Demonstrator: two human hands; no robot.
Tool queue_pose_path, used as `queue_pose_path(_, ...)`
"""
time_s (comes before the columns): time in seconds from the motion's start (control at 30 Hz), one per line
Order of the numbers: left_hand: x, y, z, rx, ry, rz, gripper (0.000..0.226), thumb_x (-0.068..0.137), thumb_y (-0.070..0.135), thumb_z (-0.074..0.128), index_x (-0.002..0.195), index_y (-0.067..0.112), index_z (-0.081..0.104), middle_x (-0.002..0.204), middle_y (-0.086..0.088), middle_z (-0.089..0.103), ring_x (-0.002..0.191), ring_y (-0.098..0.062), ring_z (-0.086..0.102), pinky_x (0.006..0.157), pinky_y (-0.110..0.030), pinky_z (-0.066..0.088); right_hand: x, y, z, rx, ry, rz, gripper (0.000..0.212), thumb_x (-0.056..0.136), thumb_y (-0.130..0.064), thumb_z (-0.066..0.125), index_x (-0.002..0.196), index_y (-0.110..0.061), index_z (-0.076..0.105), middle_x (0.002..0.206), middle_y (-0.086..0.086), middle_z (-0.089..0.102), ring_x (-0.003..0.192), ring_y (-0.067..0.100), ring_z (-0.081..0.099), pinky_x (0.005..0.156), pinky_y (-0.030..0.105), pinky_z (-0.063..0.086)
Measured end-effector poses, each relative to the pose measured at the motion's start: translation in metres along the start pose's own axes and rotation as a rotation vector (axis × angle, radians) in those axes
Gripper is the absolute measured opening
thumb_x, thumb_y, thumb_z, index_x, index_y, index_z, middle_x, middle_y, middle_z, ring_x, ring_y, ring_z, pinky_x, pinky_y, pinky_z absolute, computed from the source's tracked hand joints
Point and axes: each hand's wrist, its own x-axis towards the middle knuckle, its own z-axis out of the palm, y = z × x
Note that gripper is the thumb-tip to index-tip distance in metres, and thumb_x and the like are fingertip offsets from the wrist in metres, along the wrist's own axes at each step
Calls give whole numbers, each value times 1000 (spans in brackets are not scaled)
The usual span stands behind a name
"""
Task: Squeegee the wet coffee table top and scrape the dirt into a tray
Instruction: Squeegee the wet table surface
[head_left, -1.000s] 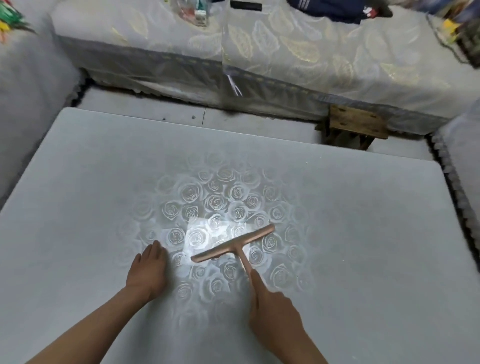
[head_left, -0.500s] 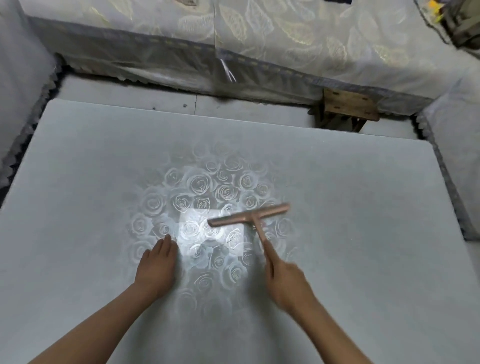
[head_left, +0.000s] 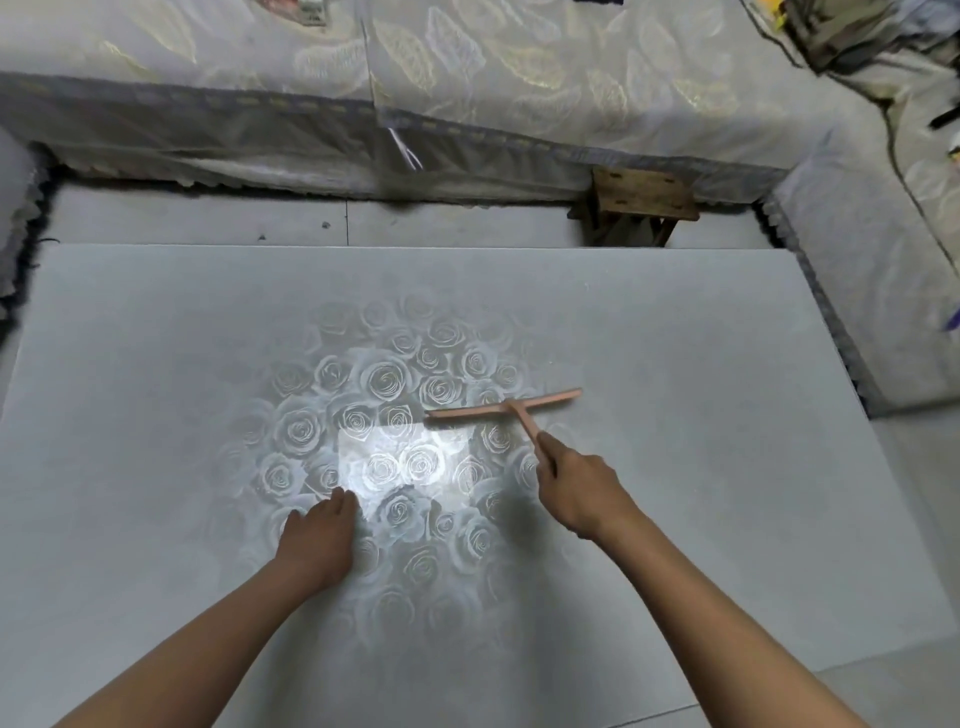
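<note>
The grey coffee table top (head_left: 701, 467) fills most of the view, with a rose pattern and a bright glare patch at its middle. A pink T-shaped squeegee (head_left: 501, 408) lies with its blade on the table, right of the glare. My right hand (head_left: 584, 491) grips the squeegee's handle from the near side. My left hand (head_left: 319, 535) rests flat on the table with fingers straight, at the glare's near left edge. No tray is in view.
A sofa (head_left: 467, 78) with a leaf-patterned cover runs along the far side, and more seating (head_left: 883, 270) stands at the right. A small wooden stool (head_left: 641, 197) sits on the tiled floor (head_left: 208, 218) beyond the table's far edge.
My right hand has pushed the squeegee away and to the right across the table, and the blade has turned nearly level. My left hand stays flat on the table.
</note>
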Motion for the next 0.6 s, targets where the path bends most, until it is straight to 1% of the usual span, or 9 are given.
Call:
queue_pose_path(0.07,1,1,2,-29,14,-3,48,95,26,38,138,12,27,147,-4,31,128,-20,43,100,-40,39,-6,5,15,-1,-41,19,44,101,-29,28,145,-33,28,107,17,64,85,33,59,75,36,50)
queue_pose_path(0.13,0,4,3,-63,8,-7,49,96,33,39,138,12,27,149,-4,28,130,-20,41,100,-41,39,-31,18,35,1,-77,7,48,101,-30,28,148,-36,21,110,18,65,96,35,61,78,35,47)
queue_pose_path(0.23,-4,9,1,-87,-4,-22,51,96,31,38,140,11,24,154,-5,18,136,-19,34,102,-41,35,-72,37,47,52,-154,-40,51,99,-32,29,146,-49,15,102,12,67,92,33,62,74,34,46)
queue_pose_path(0.27,-6,13,-1,-81,4,-31,50,96,28,37,141,11,23,154,-5,18,137,-19,32,104,-42,34,-78,46,43,67,-160,-50,50,99,-32,31,144,-50,18,101,10,67,91,31,62,73,34,45)
queue_pose_path(0.33,-9,21,-5,-57,22,-60,52,95,21,35,144,10,20,154,-5,16,141,-18,26,109,-44,30,-81,66,27,86,-158,-55,48,99,-36,34,145,-44,23,108,8,66,99,29,60,80,33,45)
queue_pose_path(0.4,-11,32,-11,-49,22,-86,59,95,15,33,149,7,9,158,-7,6,146,-19,14,115,-45,21,-75,88,7,64,-132,-91,48,99,-44,35,146,-38,27,116,9,64,108,29,57,87,32,44)
queue_pose_path(0.43,-11,40,-14,-52,20,-90,63,95,13,33,150,7,5,160,-7,1,147,-20,10,117,-45,17,-72,100,-6,38,-119,-120,47,98,-47,35,144,-37,30,116,9,64,108,29,57,86,32,44)
queue_pose_path(0.53,-8,66,-23,-36,31,-79,66,94,12,34,151,8,1,160,-7,-4,148,-20,6,118,-45,12,-61,140,-43,-52,-92,-190,40,96,-53,40,131,-35,42,106,5,66,99,28,60,79,32,45)
queue_pose_path(0.6,-4,89,-26,-16,39,-93,67,94,13,36,151,8,1,160,-7,-3,148,-20,5,118,-44,12,-50,171,-63,-111,-87,-186,35,95,-55,41,122,-32,46,93,2,63,88,25,58,73,32,44)
